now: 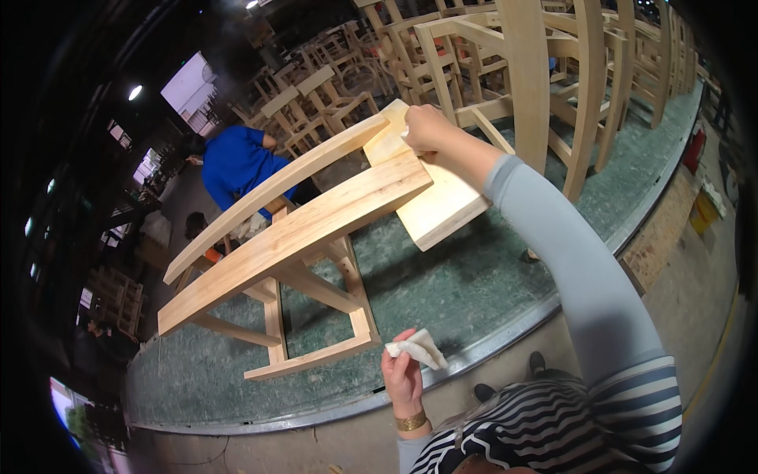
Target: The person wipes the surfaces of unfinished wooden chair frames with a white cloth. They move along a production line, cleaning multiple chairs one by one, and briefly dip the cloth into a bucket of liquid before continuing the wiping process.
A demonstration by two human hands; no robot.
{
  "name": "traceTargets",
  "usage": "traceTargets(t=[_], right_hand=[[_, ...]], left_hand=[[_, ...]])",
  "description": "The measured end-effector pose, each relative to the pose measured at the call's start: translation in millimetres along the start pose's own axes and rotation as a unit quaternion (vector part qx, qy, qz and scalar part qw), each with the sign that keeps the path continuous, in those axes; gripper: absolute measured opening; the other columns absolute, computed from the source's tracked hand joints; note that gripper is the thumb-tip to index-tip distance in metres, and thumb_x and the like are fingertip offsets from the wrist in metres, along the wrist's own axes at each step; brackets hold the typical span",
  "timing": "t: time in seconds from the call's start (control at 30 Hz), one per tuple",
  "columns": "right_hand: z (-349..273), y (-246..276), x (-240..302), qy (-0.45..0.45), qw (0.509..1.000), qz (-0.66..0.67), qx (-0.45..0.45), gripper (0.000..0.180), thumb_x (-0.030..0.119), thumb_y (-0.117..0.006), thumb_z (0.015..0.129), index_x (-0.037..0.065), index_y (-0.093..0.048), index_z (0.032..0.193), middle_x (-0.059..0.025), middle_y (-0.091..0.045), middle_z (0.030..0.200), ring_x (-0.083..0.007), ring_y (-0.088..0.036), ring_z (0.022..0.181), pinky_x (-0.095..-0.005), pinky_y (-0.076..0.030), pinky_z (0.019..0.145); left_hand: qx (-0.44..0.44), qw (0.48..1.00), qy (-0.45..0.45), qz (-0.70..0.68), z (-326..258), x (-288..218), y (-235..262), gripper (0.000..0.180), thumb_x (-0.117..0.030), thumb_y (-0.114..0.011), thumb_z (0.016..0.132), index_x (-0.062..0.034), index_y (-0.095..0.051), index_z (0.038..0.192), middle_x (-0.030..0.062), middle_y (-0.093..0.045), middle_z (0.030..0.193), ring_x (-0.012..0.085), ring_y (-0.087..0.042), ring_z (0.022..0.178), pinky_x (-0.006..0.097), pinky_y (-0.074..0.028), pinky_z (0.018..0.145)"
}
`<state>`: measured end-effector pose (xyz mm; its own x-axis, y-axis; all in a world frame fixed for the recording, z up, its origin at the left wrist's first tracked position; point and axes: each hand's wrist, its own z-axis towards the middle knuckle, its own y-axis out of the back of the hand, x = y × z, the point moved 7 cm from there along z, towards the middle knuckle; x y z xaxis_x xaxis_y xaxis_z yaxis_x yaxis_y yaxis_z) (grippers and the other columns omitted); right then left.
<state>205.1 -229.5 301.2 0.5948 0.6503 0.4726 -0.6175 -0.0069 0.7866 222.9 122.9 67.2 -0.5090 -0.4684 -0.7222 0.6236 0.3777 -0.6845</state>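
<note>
Right hand stretched far forward on a long grey-sleeved arm, fingers curled down onto the flat seat panel of the pale unfinished wooden chair, pressing something small and white against the board; whether cloth or paper, cannot tell. Left hand drawn in close to the body, palm turned up, wrist banded by a gold bracelet, thumb and fingers pinched shut on a small folded white pad. Chair tipped over on its side, curved back rails pointing left, legs and stretchers reaching toward the near edge, seat jutting to the right under the outstretched hand.

Underneath, a worn green mat covering a raised platform rimmed with a metal strip; bare concrete floor on the near side. Behind, rows of similar unfinished wooden chairs standing upright. To the left, a person in a blue shirt bent over. Dim hall beyond, with bright windows and a ceiling lamp.
</note>
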Motion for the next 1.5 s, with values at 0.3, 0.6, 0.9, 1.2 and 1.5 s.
traceTargets(t=[0.3,0.6,0.9,1.2,1.5], right_hand=[[-31,-16,0,-0.056,0.961,0.035,0.269,0.016,0.001,-0.072,0.061,-0.003,-0.056,0.064,-0.0130,-0.058,0.058,-0.0181,-0.060,0.047,-0.0289,-0.049,0.038],[42,-21,12,-0.046,0.986,0.049,0.151,0.020,0.006,-0.072,0.065,-0.003,-0.061,0.077,-0.0136,-0.062,0.067,-0.0183,-0.060,0.048,-0.0296,-0.049,0.039],[37,-48,41,0.168,0.934,0.025,0.313,0.035,0.006,-0.073,0.062,0.006,-0.063,0.096,-0.0100,-0.064,0.087,-0.0187,-0.061,0.074,-0.0301,-0.048,0.061],[43,-10,39,0.160,0.904,0.072,0.390,0.026,0.003,-0.065,0.067,0.005,-0.065,0.093,-0.0083,-0.065,0.085,-0.0178,-0.060,0.076,-0.0292,-0.049,0.062],[29,-57,52,0.272,0.848,-0.191,0.412,0.033,0.007,-0.061,0.066,0.012,-0.065,0.098,-0.0065,-0.064,0.088,-0.0190,-0.058,0.080,-0.0317,-0.046,0.070]], left_hand=[[-0.037,0.999,-0.006,0.016,-7,-2,16,0.039,-0.013,-0.057,0.082,0.0061,-0.047,0.115,0.0171,-0.054,0.114,0.0241,-0.055,0.102,0.037,-0.044,0.090],[-0.074,0.996,-0.043,0.012,-14,-11,29,0.031,-0.007,-0.055,0.081,0.0051,-0.051,0.109,0.0188,-0.053,0.114,0.0238,-0.054,0.102,0.035,-0.042,0.090],[-0.098,0.993,-0.059,0.017,-20,-15,32,0.029,-0.008,-0.057,0.081,0.0042,-0.052,0.108,0.0173,-0.055,0.112,0.0230,-0.055,0.100,0.035,-0.043,0.089],[-0.105,0.993,-0.052,0.030,-24,-15,39,0.030,-0.009,-0.057,0.081,0.0048,-0.052,0.107,0.0173,-0.055,0.111,0.0233,-0.055,0.100,0.035,-0.043,0.089],[-0.117,0.990,-0.073,0.000,-30,-13,35,0.028,-0.008,-0.056,0.082,0.0045,-0.052,0.107,0.0176,-0.055,0.110,0.0240,-0.055,0.099,0.036,-0.043,0.088]])
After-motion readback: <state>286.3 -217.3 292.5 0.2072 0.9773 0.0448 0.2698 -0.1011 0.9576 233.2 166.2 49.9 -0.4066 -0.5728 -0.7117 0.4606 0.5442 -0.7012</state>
